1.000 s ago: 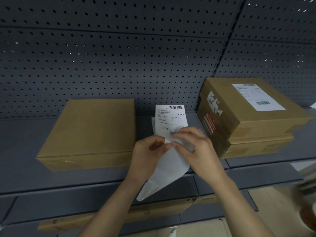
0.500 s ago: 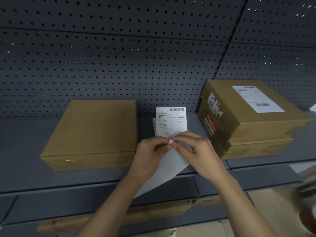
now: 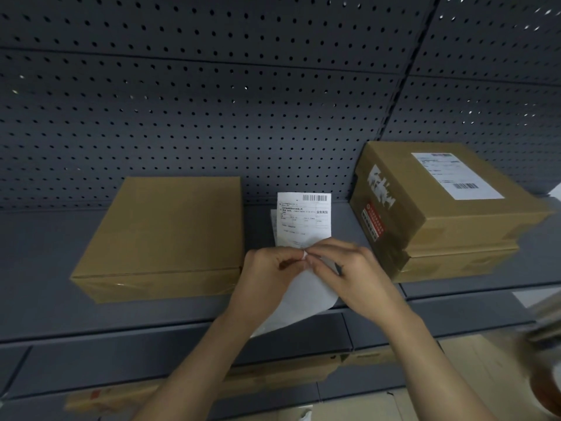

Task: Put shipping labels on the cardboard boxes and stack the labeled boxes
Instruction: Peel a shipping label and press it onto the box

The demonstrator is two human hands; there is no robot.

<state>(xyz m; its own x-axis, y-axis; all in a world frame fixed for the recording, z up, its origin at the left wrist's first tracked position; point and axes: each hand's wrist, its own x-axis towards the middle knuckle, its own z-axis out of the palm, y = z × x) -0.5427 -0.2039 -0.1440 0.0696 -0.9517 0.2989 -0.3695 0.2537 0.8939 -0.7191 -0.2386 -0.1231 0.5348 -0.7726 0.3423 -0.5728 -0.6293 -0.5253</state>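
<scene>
A white shipping label (image 3: 303, 218) with a barcode stands upright between my hands, over the grey shelf (image 3: 45, 253). My left hand (image 3: 270, 271) and my right hand (image 3: 349, 271) both pinch its lower edge, thumbs and fingertips touching. White backing paper (image 3: 303, 299) curls down below my hands. To the left lies a plain cardboard box (image 3: 170, 232) with no label on top. At the right two cardboard boxes are stacked; the top box (image 3: 431, 202) carries a white label (image 3: 455, 174), the lower box (image 3: 455, 264) shows only its front.
A dark pegboard wall (image 3: 243, 101) rises behind the shelf. Below the shelf edge, flat cardboard (image 3: 273, 378) lies on a lower level. A blurred object (image 3: 546, 360) sits at the right edge.
My hands have risen slightly along the label, so less of the printed sheet shows above them. The backing paper hangs a little longer below.
</scene>
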